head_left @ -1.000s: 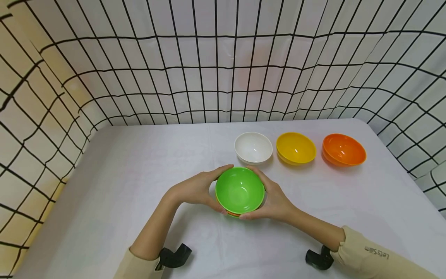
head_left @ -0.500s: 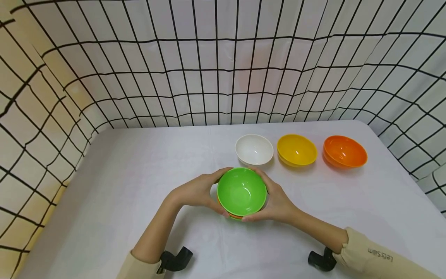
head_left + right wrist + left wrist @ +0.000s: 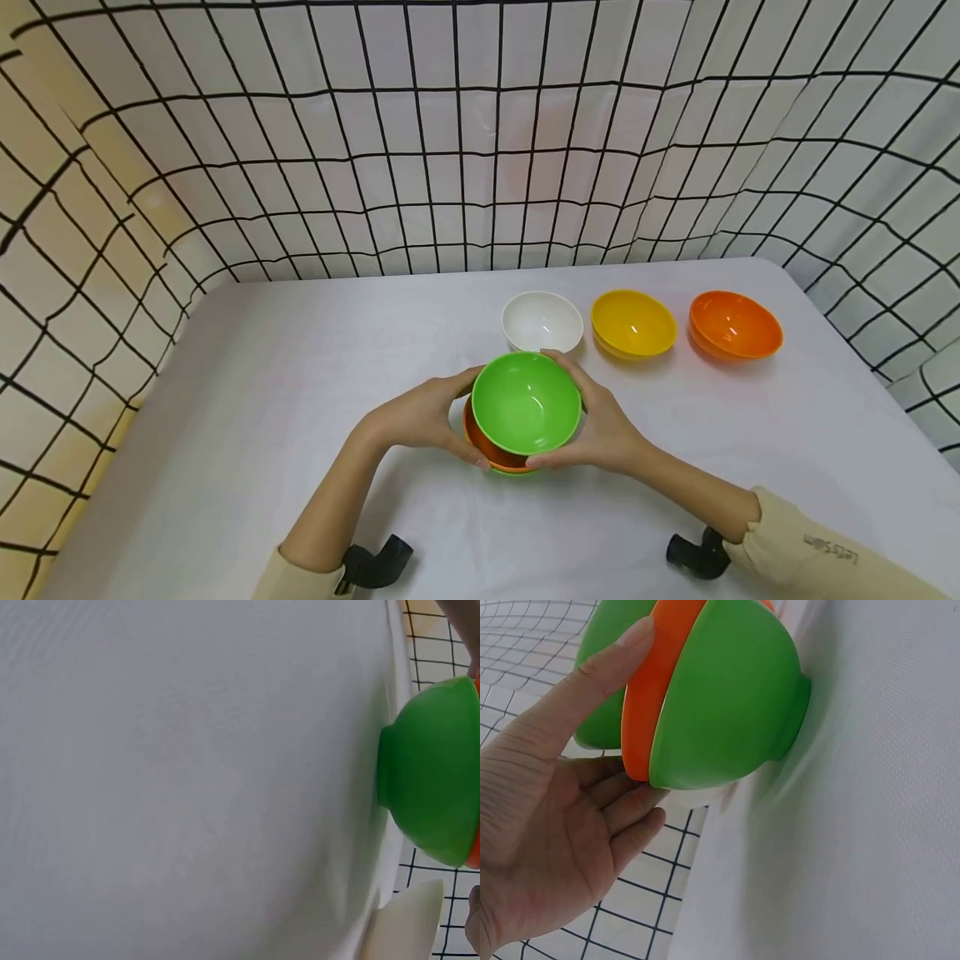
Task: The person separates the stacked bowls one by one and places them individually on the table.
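Note:
A green bowl [image 3: 527,403] is raised and shifted right over an orange bowl [image 3: 491,447]. That orange bowl sits nested in a lower green bowl [image 3: 731,697], whose foot stands on the table. My right hand [image 3: 606,427] grips the upper green bowl by its right side, thumb at the near rim and fingers at the far rim. On the left, my left hand [image 3: 422,414] holds the orange bowl; its thumb presses the orange rim in the left wrist view, with fingers behind. The right wrist view shows only a bit of the right hand at its edge.
Behind the hands, a white bowl [image 3: 542,322], a yellow bowl [image 3: 633,325] and another orange bowl [image 3: 735,327] stand in a row. A white cloth covers the table [image 3: 300,350]. Black wire mesh [image 3: 465,150] walls the back and sides.
The upper green bowl has come up and to the right with my right hand, uncovering the orange bowl beneath. My left hand has stayed nearly in place.

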Demonstrator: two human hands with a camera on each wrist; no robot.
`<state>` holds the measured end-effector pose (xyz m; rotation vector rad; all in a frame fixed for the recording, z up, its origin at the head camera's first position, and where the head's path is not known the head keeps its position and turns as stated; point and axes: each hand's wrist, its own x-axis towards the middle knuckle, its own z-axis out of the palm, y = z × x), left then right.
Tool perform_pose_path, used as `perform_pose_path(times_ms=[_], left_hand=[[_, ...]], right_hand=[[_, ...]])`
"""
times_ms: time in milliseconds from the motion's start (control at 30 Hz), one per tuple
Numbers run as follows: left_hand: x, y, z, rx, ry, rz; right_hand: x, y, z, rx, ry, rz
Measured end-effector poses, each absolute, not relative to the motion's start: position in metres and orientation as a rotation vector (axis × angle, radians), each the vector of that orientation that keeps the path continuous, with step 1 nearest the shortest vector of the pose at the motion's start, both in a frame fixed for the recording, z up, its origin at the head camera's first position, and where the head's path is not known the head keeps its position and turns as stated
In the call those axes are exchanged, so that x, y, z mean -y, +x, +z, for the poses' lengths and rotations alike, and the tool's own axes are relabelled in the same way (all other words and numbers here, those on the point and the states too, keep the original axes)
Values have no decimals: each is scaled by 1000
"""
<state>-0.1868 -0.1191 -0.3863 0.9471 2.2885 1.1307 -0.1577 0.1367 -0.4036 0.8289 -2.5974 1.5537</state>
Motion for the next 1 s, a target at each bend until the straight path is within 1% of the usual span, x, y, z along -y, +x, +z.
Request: perform_pose_path(times_ms=[233,800,1000], left_hand=[[119,-187,-387,-2313,940,1101],[119,-187,-383,-2317,860,1023],[121,-186,-383,-2327,836,1005]], right_hand=[[-142,-158,-395,2597,754,1603],[-166,-154,-378,2570,679,1603],[-172,-151,-375,2540,692,1615]])
